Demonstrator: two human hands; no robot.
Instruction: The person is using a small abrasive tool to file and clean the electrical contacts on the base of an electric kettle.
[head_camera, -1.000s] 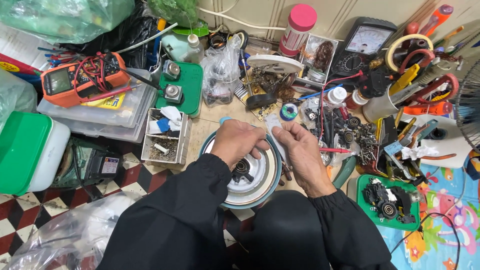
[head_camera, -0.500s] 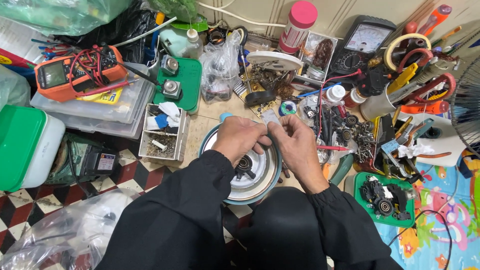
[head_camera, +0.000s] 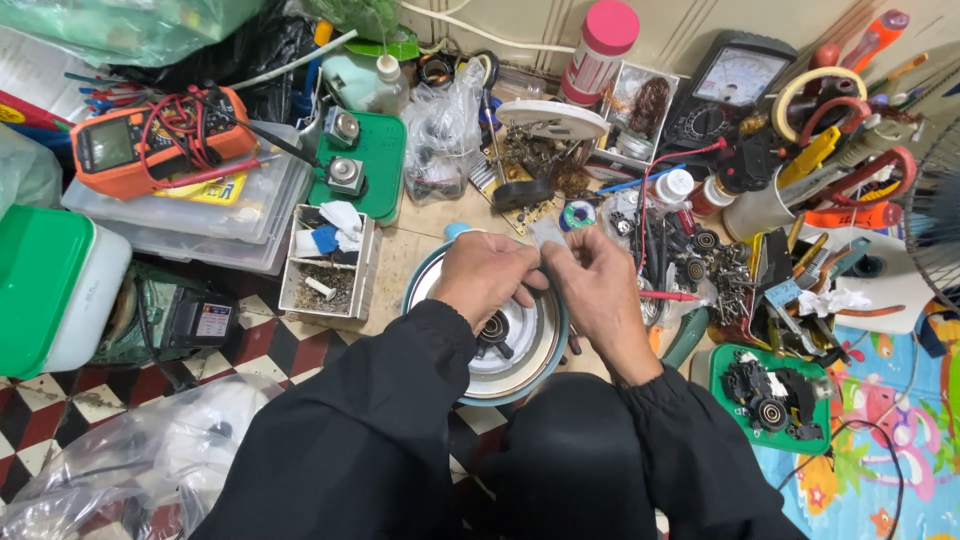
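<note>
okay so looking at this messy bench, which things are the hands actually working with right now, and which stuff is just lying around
In use:
left hand
right hand
small clear plastic bag pinched between both hands
round white motor housing with teal rim, directly under the hands

Lying about:
orange multimeter
analog meter
pink-capped bottle
green tray of parts
solder spool

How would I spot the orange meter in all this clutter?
Start at the big green-lidded box on the far left. Just above it lie stacked clear plastic cases, and the orange multimeter rests on top. Red leads coil over it, and it is the only orange-cased meter; the other meter is black.
</note>
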